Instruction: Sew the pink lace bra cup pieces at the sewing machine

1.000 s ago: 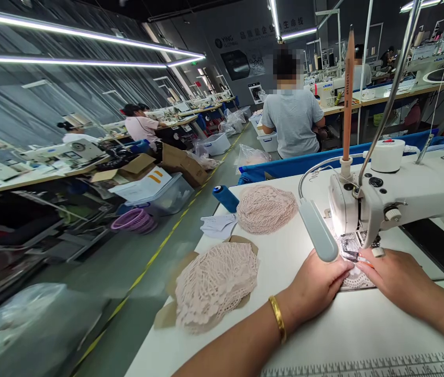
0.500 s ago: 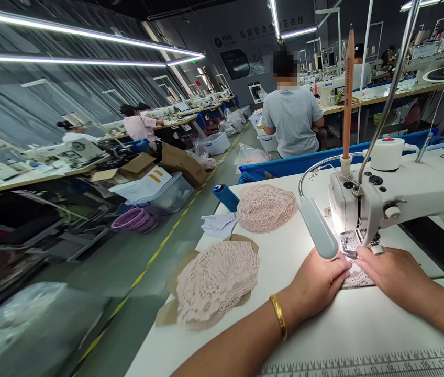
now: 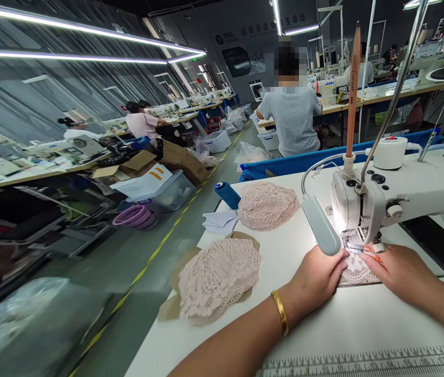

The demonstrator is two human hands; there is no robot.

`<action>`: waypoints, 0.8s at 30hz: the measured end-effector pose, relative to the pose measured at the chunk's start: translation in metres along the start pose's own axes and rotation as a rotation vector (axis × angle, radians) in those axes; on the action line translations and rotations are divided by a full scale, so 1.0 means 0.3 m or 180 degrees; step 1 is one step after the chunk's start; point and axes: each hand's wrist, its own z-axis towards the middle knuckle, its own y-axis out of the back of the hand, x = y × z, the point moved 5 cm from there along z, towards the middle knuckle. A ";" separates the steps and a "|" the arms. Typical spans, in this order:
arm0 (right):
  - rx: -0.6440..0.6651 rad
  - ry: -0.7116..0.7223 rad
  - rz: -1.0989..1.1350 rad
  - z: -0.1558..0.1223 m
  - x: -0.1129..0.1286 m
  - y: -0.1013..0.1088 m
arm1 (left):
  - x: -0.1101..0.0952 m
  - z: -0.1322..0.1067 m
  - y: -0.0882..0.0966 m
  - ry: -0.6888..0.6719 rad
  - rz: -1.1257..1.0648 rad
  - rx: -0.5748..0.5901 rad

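Observation:
A pale lace piece (image 3: 359, 273) lies under the needle area of a white sewing machine (image 3: 422, 183). At its left edge, my left hand (image 3: 316, 275) has thumb and fingers closed on the lace, partly behind the grey lamp head (image 3: 322, 225). My right hand (image 3: 402, 269) is closed around orange-handled thread snips (image 3: 370, 253), whose metal blades point left over the lace near the presser foot. The thumb of that hand rests along the lace's right side. Fingertips of my left hand are close to the blade tips.
Two stacks of beige lace pieces, one nearer (image 3: 220, 277) and one farther (image 3: 269, 207), lie left on the table. Beside them are a blue thread cone (image 3: 228, 195) and white pieces (image 3: 220, 222). A ruler (image 3: 363, 364) runs along the front; a black phone (image 3: 437, 248) lies right.
The snips' orange handle and blades now show more plainly in my right hand, over the lace. More of the lace is uncovered between my hands. The view has shifted slightly.

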 end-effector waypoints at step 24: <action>-0.0762 0.0023 -0.0666 -0.013 -0.113 0.048 | -0.131 -0.060 0.002 -0.1067 -0.0386 0.1323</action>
